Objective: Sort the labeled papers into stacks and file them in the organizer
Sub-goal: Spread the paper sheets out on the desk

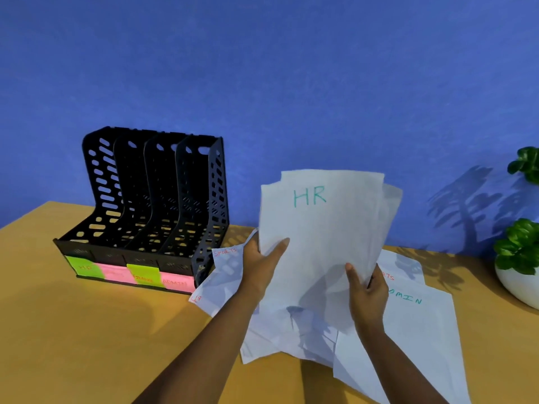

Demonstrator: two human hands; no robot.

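Observation:
I hold a loose bundle of white sheets (323,228) upright above the desk; the front sheet reads "HR" in green. My left hand (262,266) grips the bundle's left edge, thumb on the front. My right hand (366,295) pinches its lower right edge. Under them more papers lie spread on the desk: one marked "SPORTS" (227,272) in red at the left, one marked "ADMIN" (420,325) in green at the right. The black organizer (151,199) stands at the left with four slots holding nothing I can see, and green and pink labels (131,275) on its front.
The wooden desk (87,330) runs up to a blue wall. A green plant in a white pot (519,275) stands at the right edge, close to the spread papers.

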